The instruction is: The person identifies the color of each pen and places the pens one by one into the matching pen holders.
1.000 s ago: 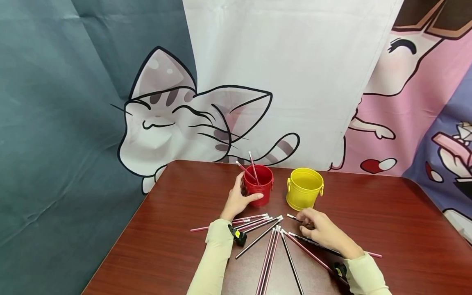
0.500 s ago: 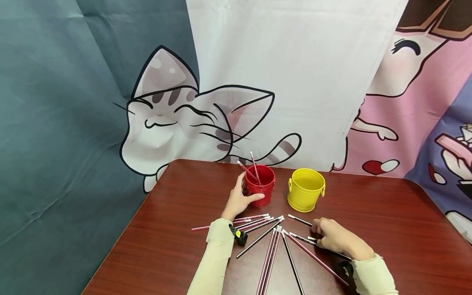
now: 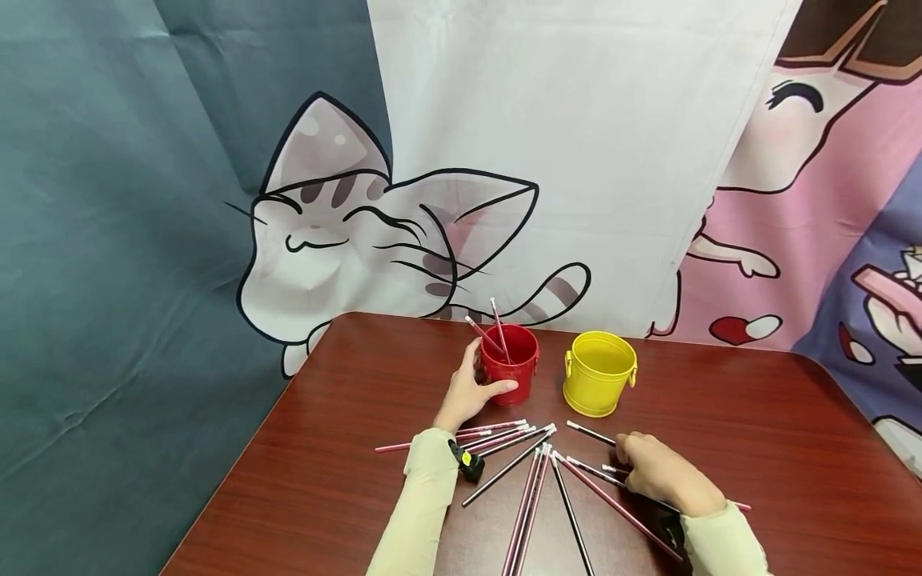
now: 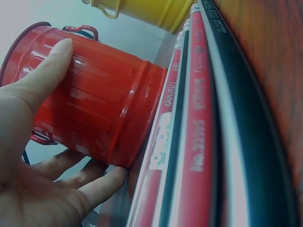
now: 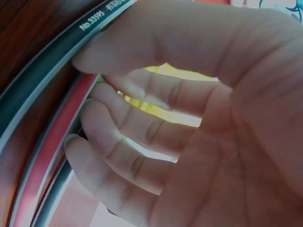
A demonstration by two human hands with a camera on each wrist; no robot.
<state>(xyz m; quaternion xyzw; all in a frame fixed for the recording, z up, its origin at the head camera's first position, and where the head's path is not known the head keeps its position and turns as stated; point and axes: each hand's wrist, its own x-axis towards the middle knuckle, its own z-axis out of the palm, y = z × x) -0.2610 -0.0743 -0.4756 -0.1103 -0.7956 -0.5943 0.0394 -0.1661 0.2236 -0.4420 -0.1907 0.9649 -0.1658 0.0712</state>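
Observation:
My left hand [image 3: 468, 392] holds the red bucket [image 3: 510, 378], with its thumb [image 4: 57, 59] on the side wall and its other fingers curled round the far side. Two pink pencils [image 3: 499, 332] lean inside that bucket. My right hand [image 3: 666, 472] is down at the table among pencils. Its thumb and fingertips close about a red pencil [image 5: 52, 137] lying on the tabletop, while a black pencil [image 5: 61, 56] passes just beside the thumb. The palm hides part of the pencils in the head view. Another black pencil [image 3: 591, 432] pokes out beyond the fingers.
To the right of the red bucket stands a yellow bucket [image 3: 599, 374] with no pencils visible inside. Several pink and black pencils [image 3: 529, 512] fan out over the brown table [image 3: 346, 384], eraser ends mostly toward the buckets. A cartoon cloth [image 3: 461, 96] hangs behind the table.
My right hand has moved right and down, away from the yellow bucket, onto the pencils at the right, and its fingers have drawn in. The left hand stays on the red bucket.

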